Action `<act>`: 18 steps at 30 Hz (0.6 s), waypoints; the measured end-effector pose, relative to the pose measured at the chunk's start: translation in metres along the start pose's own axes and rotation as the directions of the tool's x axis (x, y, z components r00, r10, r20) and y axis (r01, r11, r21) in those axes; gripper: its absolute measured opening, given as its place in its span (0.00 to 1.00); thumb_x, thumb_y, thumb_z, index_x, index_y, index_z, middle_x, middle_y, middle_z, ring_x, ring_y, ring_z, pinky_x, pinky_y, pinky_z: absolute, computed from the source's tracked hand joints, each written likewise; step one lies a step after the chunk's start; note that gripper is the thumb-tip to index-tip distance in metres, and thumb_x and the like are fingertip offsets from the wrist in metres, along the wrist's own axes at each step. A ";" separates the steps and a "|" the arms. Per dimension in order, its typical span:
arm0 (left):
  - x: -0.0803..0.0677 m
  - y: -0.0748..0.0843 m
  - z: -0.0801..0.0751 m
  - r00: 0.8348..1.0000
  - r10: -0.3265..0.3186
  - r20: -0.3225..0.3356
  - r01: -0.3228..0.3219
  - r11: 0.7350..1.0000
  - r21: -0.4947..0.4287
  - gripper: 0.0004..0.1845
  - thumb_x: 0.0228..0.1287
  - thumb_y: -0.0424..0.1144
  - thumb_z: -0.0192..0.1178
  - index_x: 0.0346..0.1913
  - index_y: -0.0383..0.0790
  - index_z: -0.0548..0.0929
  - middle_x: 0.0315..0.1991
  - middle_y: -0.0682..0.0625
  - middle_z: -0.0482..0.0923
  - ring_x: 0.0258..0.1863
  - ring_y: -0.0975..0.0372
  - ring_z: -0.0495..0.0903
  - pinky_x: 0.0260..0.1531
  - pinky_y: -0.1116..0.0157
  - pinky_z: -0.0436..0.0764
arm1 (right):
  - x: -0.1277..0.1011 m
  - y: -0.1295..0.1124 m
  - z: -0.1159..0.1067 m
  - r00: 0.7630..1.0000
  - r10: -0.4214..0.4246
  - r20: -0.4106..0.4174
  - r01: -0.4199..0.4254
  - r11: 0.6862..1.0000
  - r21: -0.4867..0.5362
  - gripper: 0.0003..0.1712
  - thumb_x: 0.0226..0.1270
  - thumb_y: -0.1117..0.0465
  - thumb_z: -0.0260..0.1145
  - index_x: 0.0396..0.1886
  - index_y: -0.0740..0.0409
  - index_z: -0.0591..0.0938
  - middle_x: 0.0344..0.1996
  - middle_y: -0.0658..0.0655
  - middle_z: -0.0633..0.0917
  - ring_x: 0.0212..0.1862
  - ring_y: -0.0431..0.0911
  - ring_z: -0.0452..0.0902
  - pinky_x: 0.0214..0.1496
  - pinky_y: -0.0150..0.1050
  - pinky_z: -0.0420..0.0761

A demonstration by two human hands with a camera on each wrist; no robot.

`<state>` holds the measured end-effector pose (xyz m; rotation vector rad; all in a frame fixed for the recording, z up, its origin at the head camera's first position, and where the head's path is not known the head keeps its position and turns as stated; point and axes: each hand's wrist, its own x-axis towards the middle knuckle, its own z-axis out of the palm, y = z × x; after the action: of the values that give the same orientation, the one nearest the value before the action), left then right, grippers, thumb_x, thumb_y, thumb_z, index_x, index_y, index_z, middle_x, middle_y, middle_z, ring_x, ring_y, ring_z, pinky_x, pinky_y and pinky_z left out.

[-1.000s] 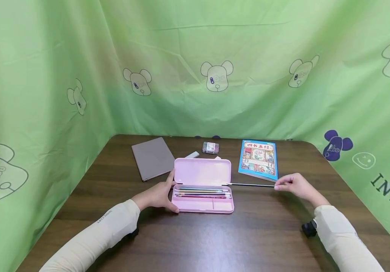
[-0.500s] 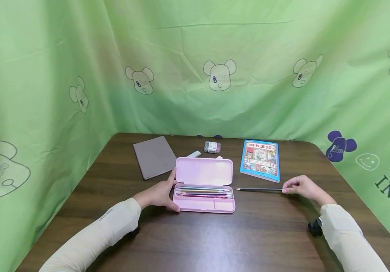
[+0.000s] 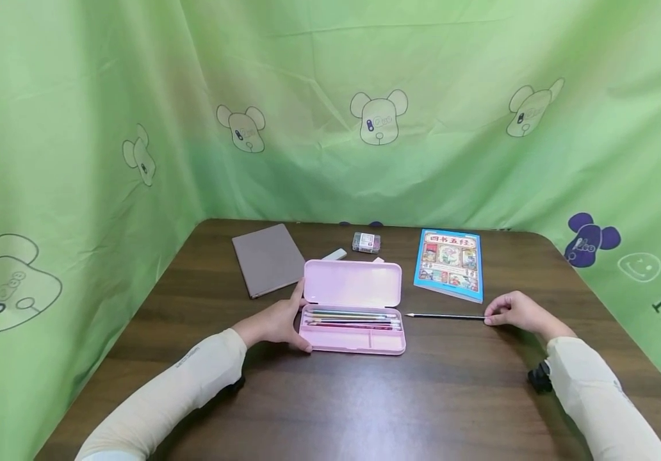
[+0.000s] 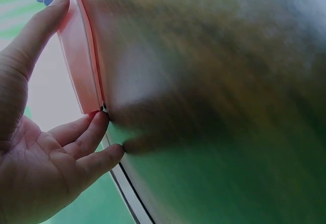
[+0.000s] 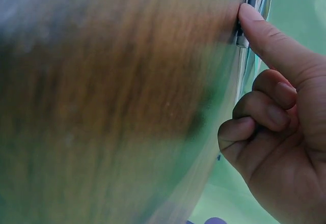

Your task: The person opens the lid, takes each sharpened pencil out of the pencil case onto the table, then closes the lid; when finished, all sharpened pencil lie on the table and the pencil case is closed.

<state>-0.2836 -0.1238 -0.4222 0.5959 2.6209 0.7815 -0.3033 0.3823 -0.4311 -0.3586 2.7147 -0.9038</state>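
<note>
Black pencil (image 3: 446, 315) and right hand (image 3: 517, 312) have shifted a little to the right of the pink pencil case (image 3: 336, 336) since a second ago: the tip, which then met the case near its hinge, now sits just beside its right edge.

Behind everything hangs a green curtain (image 3: 307, 186) printed with bear heads, rising past the far edge of the dark wooden table (image 3: 376, 403). Cream sleeves (image 3: 157, 390) cover both forearms. On the far left lies a gray notebook (image 3: 268, 259); on the far right, a blue-bordered book (image 3: 448, 264) with an illustrated cover. Between them and nearer the person is the case, its lid (image 3: 352, 283) raised at the back.

The left hand (image 3: 275, 320) grips the left end of the case — thumb at the front corner, fingers toward the hinge. The right hand pinches the blunt end of the pencil, and the wrist view shows three fingers curled toward the palm. Whether the pencil touches the table I cannot tell.

A small labeled box (image 3: 366, 242) sits beyond the lid, with a white bar (image 3: 336, 254) closer to it. Smallest are the slim pencils (image 3: 353, 319), lying side by side in the long rear compartment; the front compartments show bare pink.
</note>
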 end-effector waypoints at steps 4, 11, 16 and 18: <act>0.000 0.002 -0.001 1.000 -0.001 0.004 0.001 1.000 0.009 0.75 0.35 0.53 0.76 0.71 0.42 0.24 0.67 0.45 0.63 0.65 0.55 0.64 0.65 0.53 0.60 | 0.000 -0.002 -0.001 1.000 0.025 0.002 -0.025 1.000 -0.007 0.14 0.50 0.58 0.72 0.30 0.65 0.84 0.21 0.49 0.79 0.23 0.35 0.65 0.28 0.31 0.66; 0.001 0.004 -0.001 1.000 0.018 -0.002 -0.018 1.000 0.008 0.75 0.35 0.52 0.77 0.71 0.41 0.25 0.67 0.45 0.64 0.65 0.55 0.63 0.65 0.53 0.60 | -0.002 -0.010 -0.001 0.997 0.016 -0.077 -0.015 1.000 0.012 0.18 0.50 0.55 0.73 0.34 0.66 0.83 0.14 0.45 0.70 0.20 0.34 0.61 0.23 0.31 0.64; 0.001 0.002 -0.001 0.999 0.048 -0.012 -0.048 0.999 0.010 0.75 0.34 0.50 0.78 0.71 0.36 0.27 0.65 0.42 0.66 0.63 0.54 0.66 0.64 0.55 0.61 | 0.004 -0.022 0.006 0.991 -0.041 -0.125 0.042 0.999 0.002 0.20 0.51 0.52 0.72 0.37 0.65 0.84 0.12 0.45 0.62 0.18 0.35 0.55 0.20 0.32 0.60; 0.001 0.001 -0.001 0.998 0.055 -0.014 -0.055 0.998 0.007 0.75 0.34 0.49 0.78 0.71 0.35 0.27 0.65 0.41 0.67 0.63 0.54 0.66 0.64 0.55 0.61 | 0.008 -0.029 0.009 0.989 -0.063 -0.132 0.062 0.998 -0.010 0.20 0.51 0.51 0.72 0.37 0.64 0.84 0.13 0.44 0.61 0.17 0.35 0.54 0.19 0.32 0.60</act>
<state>-0.2841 -0.1229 -0.4213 0.6698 2.6310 0.7968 -0.3033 0.3529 -0.4217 -0.4007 2.8423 -0.9688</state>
